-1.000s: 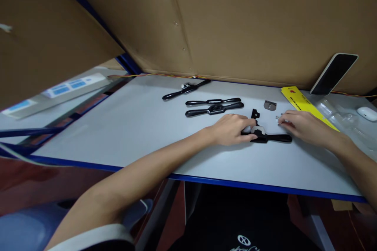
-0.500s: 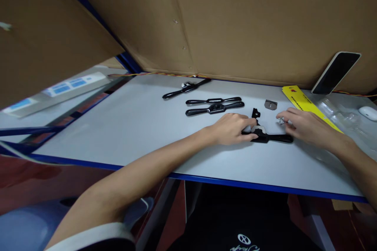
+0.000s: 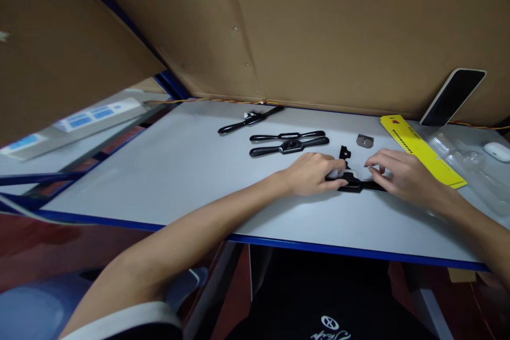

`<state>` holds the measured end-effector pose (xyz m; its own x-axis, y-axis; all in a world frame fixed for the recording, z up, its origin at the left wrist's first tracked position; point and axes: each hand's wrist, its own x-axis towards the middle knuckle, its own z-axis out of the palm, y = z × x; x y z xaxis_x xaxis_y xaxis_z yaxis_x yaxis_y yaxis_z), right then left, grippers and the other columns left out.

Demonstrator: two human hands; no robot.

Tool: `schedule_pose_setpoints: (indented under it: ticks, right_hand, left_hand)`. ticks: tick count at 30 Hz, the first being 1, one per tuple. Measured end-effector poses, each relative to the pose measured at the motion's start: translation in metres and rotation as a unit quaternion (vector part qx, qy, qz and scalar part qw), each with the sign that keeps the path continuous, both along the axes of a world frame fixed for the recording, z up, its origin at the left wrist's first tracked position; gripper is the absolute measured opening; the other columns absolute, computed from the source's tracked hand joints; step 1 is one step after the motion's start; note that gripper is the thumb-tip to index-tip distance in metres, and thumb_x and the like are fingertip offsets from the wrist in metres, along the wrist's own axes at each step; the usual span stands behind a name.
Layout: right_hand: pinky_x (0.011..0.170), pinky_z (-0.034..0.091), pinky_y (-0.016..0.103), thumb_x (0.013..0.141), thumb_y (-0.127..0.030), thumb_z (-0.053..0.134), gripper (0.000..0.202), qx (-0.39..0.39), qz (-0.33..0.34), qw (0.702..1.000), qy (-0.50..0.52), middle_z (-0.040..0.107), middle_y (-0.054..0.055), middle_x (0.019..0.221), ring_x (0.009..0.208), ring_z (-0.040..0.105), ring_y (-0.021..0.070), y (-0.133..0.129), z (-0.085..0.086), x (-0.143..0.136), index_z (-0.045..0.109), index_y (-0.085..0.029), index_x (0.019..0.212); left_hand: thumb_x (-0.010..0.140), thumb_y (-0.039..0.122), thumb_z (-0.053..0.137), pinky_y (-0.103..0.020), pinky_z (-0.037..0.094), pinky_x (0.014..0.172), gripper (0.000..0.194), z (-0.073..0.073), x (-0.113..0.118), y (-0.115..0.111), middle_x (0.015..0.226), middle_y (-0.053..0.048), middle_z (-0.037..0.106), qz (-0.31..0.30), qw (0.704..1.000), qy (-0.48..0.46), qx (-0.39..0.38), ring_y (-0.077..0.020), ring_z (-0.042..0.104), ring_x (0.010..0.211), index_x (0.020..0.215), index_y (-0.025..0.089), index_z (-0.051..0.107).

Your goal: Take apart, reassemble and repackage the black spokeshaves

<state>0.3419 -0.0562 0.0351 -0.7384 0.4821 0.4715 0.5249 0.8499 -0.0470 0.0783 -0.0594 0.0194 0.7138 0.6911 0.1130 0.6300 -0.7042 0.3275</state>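
My left hand (image 3: 314, 174) is closed around the left side of a black spokeshave (image 3: 353, 187) lying on the table, its handle there hidden by the fingers. A pale metal piece (image 3: 353, 173) shows at the spokeshave's middle. My right hand (image 3: 400, 174) is just over the right handle, thumb and forefinger pinching a tiny silvery part (image 3: 367, 166), too small to name. Just behind the spokeshave is a small black notched plate (image 3: 345, 152). A grey metal blade (image 3: 365, 141) lies farther back.
Two black spokeshave bodies (image 3: 290, 146) lie left of centre, with another spokeshave (image 3: 252, 118) behind them. On the right are a yellow card (image 3: 422, 151), clear plastic packaging (image 3: 484, 178), a white case (image 3: 496, 151) and a leaning phone (image 3: 453, 97). A cardboard wall (image 3: 338, 32) closes the back.
My right hand has moved left, closer to the spokeshave's middle, with the silvery part now mostly hidden in its fingertips. My left hand stays on the spokeshave.
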Motion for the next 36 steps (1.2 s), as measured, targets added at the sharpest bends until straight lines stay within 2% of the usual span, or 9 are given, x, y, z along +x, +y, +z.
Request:
schedule_pose_setpoints:
  ticks: [3,7,9,13,18,21,26,30,36]
  right_hand:
    - [0.063,0.05,0.031,0.093,-0.013,0.055,0.01,-0.025,0.015,0.999,0.037,0.07,0.002,0.078,0.062,0.064,0.0152,-0.006,-0.002,-0.006,0.063,-0.02,0.094]
    - [0.063,0.052,0.03,0.097,-0.018,0.056,0.009,-0.062,-0.005,0.996,0.071,0.075,0.003,0.087,0.059,0.064,0.0128,-0.011,-0.005,-0.011,0.064,-0.022,0.099]
    - [0.064,0.053,0.031,0.099,-0.021,0.055,0.011,-0.084,-0.004,0.994,0.066,0.076,0.004,0.091,0.064,0.066,0.0143,-0.013,-0.007,-0.012,0.065,-0.022,0.102]
    - [0.075,0.056,0.034,0.102,-0.02,0.051,0.017,-0.105,0.041,0.992,0.052,0.075,0.008,0.1,0.085,0.07,0.0191,-0.013,-0.011,-0.017,0.067,-0.021,0.106]
    - [0.071,0.054,0.031,0.104,-0.019,0.048,0.019,-0.068,0.065,0.995,0.03,0.071,0.008,0.096,0.082,0.067,0.0173,-0.013,-0.014,-0.022,0.067,-0.019,0.103]
    - [0.073,0.053,0.033,0.105,-0.02,0.048,0.021,-0.033,0.07,0.997,0.007,0.072,0.008,0.094,0.082,0.067,0.0185,-0.013,-0.016,-0.024,0.069,-0.018,0.101]
    - [0.075,0.052,0.035,0.105,-0.02,0.05,0.021,0.01,0.057,0.998,-0.023,0.075,0.007,0.096,0.085,0.069,0.0197,-0.015,-0.017,-0.025,0.071,-0.018,0.101]
    - [0.069,0.048,0.034,0.102,-0.017,0.052,0.023,0.065,0.027,0.996,-0.06,0.076,0.007,0.094,0.078,0.068,0.0187,-0.019,-0.014,-0.026,0.074,-0.02,0.096]
    - [0.07,0.049,0.035,0.102,-0.015,0.049,0.025,0.066,0.027,0.996,-0.047,0.076,0.007,0.092,0.08,0.069,0.0197,-0.02,-0.013,-0.026,0.075,-0.018,0.103]
  left_hand:
    - [0.1,0.053,0.043,-0.031,0.037,0.064,0.039,0.0,0.0,0.0,0.084,-0.004,0.066,-0.002,1.0,0.004,0.0,-0.0198,0.059,0.074,0.103,0.02,0.064]
    - [0.1,0.054,0.043,-0.031,0.037,0.063,0.04,0.0,0.0,0.0,0.086,-0.004,0.066,0.003,1.0,0.006,-0.003,-0.0193,0.058,0.074,0.105,0.021,0.064]
    - [0.1,0.054,0.042,-0.031,0.037,0.063,0.04,0.001,0.0,0.0,0.086,-0.004,0.066,0.0,1.0,0.006,-0.003,-0.019,0.058,0.073,0.105,0.021,0.064]
    - [0.1,0.054,0.042,-0.031,0.037,0.062,0.041,0.0,0.0,0.0,0.084,-0.004,0.066,0.0,1.0,0.005,0.001,-0.0192,0.058,0.072,0.107,0.02,0.064]
    - [0.1,0.053,0.043,-0.03,0.037,0.062,0.04,-0.002,0.0,0.001,0.085,-0.004,0.066,0.0,1.0,0.002,0.004,-0.019,0.058,0.072,0.108,0.02,0.065]
    - [0.1,0.053,0.043,-0.03,0.037,0.062,0.04,-0.001,0.0,0.001,0.084,-0.004,0.066,0.002,1.0,0.001,0.005,-0.0187,0.058,0.071,0.106,0.02,0.065]
    - [0.099,0.053,0.045,-0.03,0.034,0.061,0.039,0.0,0.0,0.0,0.086,-0.004,0.067,0.001,1.0,-0.004,0.004,-0.0185,0.058,0.071,0.106,0.02,0.065]
    - [0.1,0.052,0.045,-0.03,0.033,0.06,0.039,-0.001,0.0,0.001,0.085,-0.004,0.067,0.0,1.0,-0.003,0.0,-0.0187,0.058,0.072,0.104,0.02,0.065]
    - [0.099,0.051,0.044,-0.03,0.034,0.061,0.038,-0.002,0.0,0.001,0.085,-0.003,0.066,0.0,1.0,-0.005,0.006,-0.0187,0.058,0.072,0.104,0.02,0.064]
